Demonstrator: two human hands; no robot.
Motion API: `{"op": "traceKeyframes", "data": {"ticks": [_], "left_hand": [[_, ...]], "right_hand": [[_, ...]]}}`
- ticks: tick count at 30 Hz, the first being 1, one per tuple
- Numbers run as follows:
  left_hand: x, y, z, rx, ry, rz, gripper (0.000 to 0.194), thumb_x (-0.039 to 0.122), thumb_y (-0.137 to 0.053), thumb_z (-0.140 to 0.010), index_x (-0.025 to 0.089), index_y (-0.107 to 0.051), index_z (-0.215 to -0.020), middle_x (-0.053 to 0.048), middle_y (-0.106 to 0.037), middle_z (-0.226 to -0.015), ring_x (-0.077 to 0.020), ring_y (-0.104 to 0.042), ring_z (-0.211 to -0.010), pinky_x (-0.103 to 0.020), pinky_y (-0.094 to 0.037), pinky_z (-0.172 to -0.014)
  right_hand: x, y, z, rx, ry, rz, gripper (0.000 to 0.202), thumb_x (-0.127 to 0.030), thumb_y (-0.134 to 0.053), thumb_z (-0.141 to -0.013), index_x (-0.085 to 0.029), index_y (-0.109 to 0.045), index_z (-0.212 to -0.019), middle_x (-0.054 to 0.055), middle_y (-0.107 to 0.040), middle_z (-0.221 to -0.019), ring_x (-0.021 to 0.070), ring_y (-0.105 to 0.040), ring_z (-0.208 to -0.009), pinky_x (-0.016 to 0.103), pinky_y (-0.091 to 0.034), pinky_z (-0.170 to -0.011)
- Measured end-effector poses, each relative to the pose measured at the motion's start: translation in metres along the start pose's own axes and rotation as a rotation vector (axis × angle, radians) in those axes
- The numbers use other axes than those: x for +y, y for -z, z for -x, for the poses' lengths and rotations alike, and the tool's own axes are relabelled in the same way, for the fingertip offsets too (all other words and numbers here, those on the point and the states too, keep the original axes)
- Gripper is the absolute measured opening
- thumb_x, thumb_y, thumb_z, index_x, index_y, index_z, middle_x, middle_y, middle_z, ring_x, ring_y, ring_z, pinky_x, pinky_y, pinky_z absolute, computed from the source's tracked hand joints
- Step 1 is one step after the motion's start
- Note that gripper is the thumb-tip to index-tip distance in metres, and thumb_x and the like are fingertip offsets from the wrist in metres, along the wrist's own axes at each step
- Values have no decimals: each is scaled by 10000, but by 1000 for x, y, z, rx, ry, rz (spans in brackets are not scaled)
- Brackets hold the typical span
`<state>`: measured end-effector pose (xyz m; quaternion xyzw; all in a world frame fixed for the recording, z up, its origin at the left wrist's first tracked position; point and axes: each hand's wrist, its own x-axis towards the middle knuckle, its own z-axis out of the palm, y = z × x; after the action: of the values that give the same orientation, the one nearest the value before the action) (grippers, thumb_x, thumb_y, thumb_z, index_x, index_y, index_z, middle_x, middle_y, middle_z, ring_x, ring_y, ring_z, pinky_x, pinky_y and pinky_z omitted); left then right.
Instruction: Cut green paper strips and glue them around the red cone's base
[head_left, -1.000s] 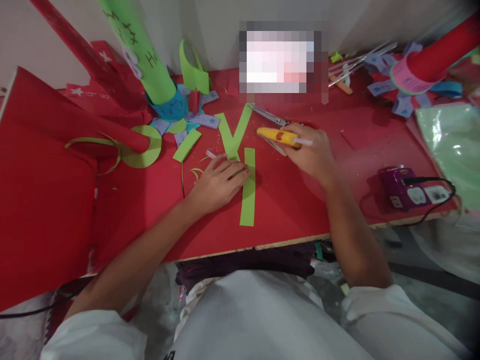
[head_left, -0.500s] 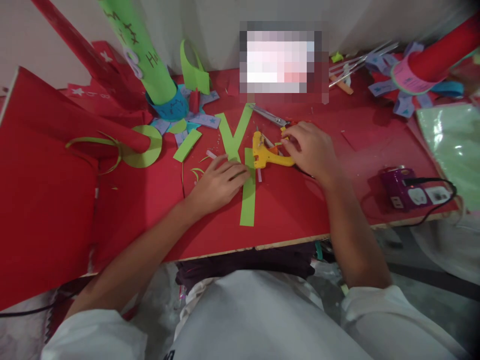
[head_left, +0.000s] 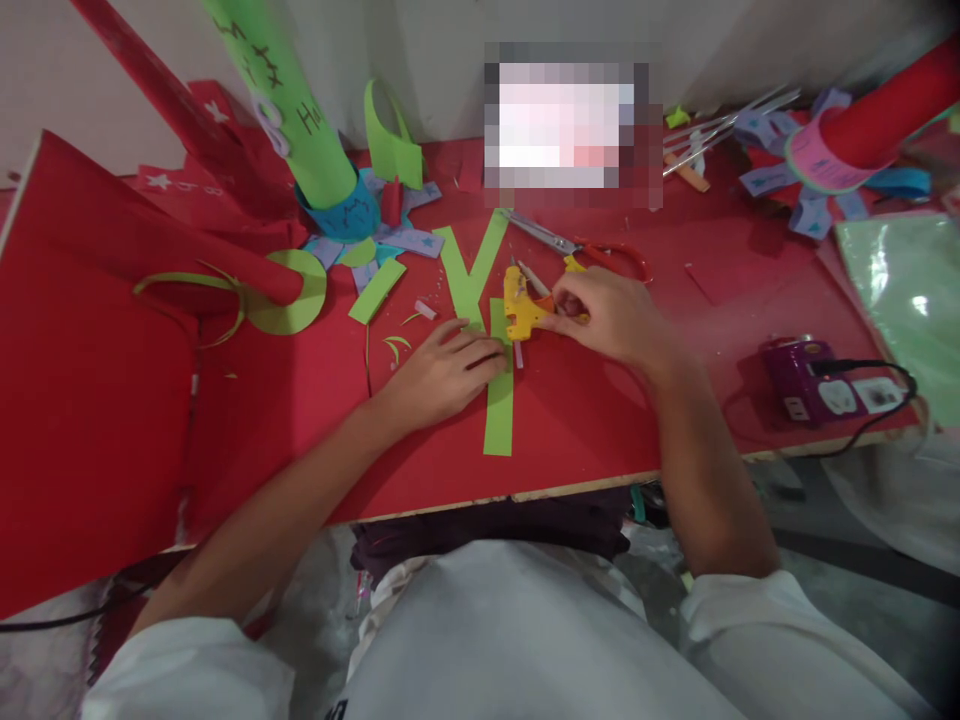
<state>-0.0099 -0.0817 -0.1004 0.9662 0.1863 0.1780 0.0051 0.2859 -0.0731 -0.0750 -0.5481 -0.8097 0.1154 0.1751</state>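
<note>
Dim, diffuse light covers the flat red table surface (head_left: 585,430), with a pale sheen toward its right side. White glare spots the glossy pale green plastic packet (head_left: 892,290) at the right edge. Soft shadow lies under the bare right hand (head_left: 619,315). Pixelation masks a bright rectangular patch (head_left: 559,115) at the far edge; wide-angle distortion stretches the view's margins

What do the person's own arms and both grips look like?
Both forearms are bare below short, loose white sleeves. The left grip and right grip are ungloved, with no watch or bracelet showing. The shirt is also white, with a dark marking low down.
</note>
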Motion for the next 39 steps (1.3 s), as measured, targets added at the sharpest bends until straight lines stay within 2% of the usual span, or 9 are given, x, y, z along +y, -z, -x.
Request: {"op": "traceKeyframes", "data": {"ticks": [8, 15, 20, 25, 27, 31, 33, 36, 39], "left_hand": [[-1, 0, 1, -5, -5, 3, 300, 129, -496, -1057, 184, -701, -1269, -95, -763, -1319, -259, -692, -1249, -538, -487, -1182], [-1, -2, 2, 33, -11, 7, 289, 119, -515, -1048, 182, -705, -1256, -97, -770, -1304, -254, -693, -1248, -533, -494, -1176], [-1, -1, 2, 33, -22, -30, 284, 121, -511, -1053, 173, -712, -1247, -80, -767, -1322, -256, -692, -1242, -529, -500, -1178], [-1, -2, 2, 21, -9, -21, 279, 130, -523, -1050, 167, -725, -1239, -83, -767, -1321, -258, -691, -1238, -534, -505, -1180], [-1, -2, 2, 14, 1, 2, 292, 127, -526, -1047, 177, -728, -1252, -86, -764, -1329, -258, -687, -1250, -540, -501, -1184], [-1, -1, 2, 4, 15, 33, 315, 112, -524, -1038, 189, -726, -1268, -90, -762, -1332, -256, -684, -1262, -545, -488, -1195], [-1, -1, 2, -1, 20, 37, 319, 110, -519, -1039, 190, -725, -1270, -92, -760, -1337, -256, -683, -1266, -547, -484, -1200], [-1, -2, 2, -8, 18, 29, 316, 115, -511, -1044, 186, -720, -1270, -95, -756, -1347, -260, -681, -1272, -550, -481, -1201], [-1, -2, 3, -4, 9, 20, 309, 116, -512, -1046, 185, -713, -1270, -93, -760, -1336, -256, -682, -1270, -535, -483, -1198]], "right_hand": [[5, 3, 4, -96, 114, 47, 214, -438, -680, -981, -224, -676, -980, 118, -704, -1002, 325, -636, -970, 426, -461, -804], [6, 15, 9, 37, 56, 106, 180, -401, -623, -1007, -242, -682, -1068, 122, -723, -1078, 349, -624, -1064, 470, -484, -885], [36, 33, 17, 230, -195, 239, 186, -440, -613, -1018, -266, -663, -1062, 144, -725, -1092, 363, -609, -1054, 509, -485, -887], [80, 39, 36, 226, -385, 335, 250, -511, -556, -1047, -279, -649, -1042, 157, -726, -1106, 387, -640, -1070, 516, -490, -829], [97, 38, 46, 293, -452, 342, 336, -605, -573, -1021, -280, -644, -973, 131, -724, -983, 374, -664, -953, 501, -481, -758], [115, 37, 57, 276, -398, 130, 394, -686, -645, -968, -300, -644, -890, 123, -659, -820, 327, -582, -769, 485, -405, -689], [106, 39, 53, 352, -304, 80, 378, -688, -639, -974, -316, -646, -907, 114, -642, -803, 341, -566, -794, 511, -410, -723], [69, 36, 31, 440, -260, 111, 327, -591, -466, -1080, -324, -653, -1102, 149, -696, -995, 407, -600, -1018, 588, -442, -883], [20, 18, 2, 323, -217, 74, 296, -466, -467, -1096, -263, -650, -1210, 139, -730, -1054, 348, -660, -925, 527, -491, -831]]}}
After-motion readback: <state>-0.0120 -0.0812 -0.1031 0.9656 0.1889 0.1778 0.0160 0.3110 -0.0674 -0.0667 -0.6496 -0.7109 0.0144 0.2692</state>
